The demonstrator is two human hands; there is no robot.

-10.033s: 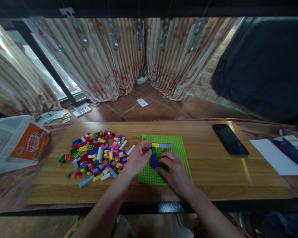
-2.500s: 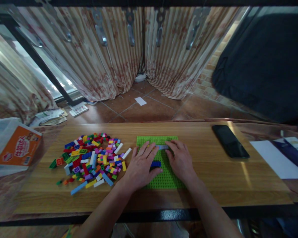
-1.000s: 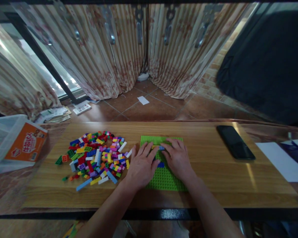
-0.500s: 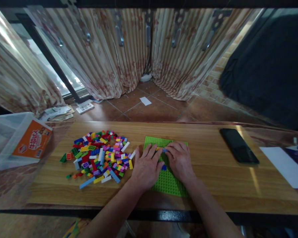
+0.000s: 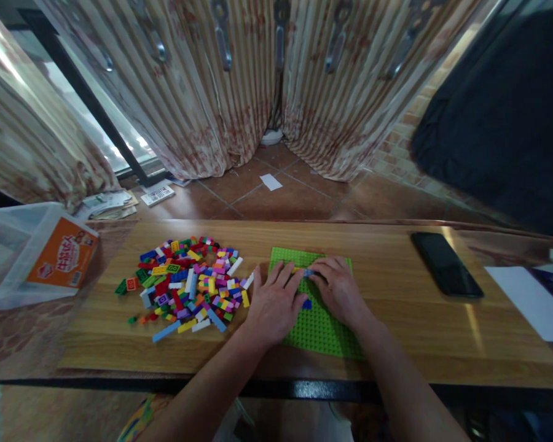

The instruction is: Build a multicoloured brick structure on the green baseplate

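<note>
A green studded baseplate [image 5: 325,337] lies on the wooden table under both hands. My left hand [image 5: 274,310] rests over its left part, palm down with the fingers stretched out and apart. At the far middle of the plate, the thumb and fingers of my right hand [image 5: 338,291] close on a small light blue brick [image 5: 308,272]. A yellow brick [image 5: 295,269] shows just left of it, near my left fingertips and partly hidden. A dark blue brick [image 5: 307,304] sits on the plate beside my left thumb.
A heap of loose coloured bricks [image 5: 188,285] spreads left of my hands. A clear plastic box [image 5: 9,294] with an orange label stands at the far left. On the right lie a black phone [image 5: 446,264] and white paper [image 5: 529,298]. The wooden table [image 5: 405,350] ends at a dark front edge.
The camera view has tilted down slightly, so the table sits a little higher in the picture. Both hands stay in nearly the same place on the baseplate, with the light blue brick still in my right fingers.
</note>
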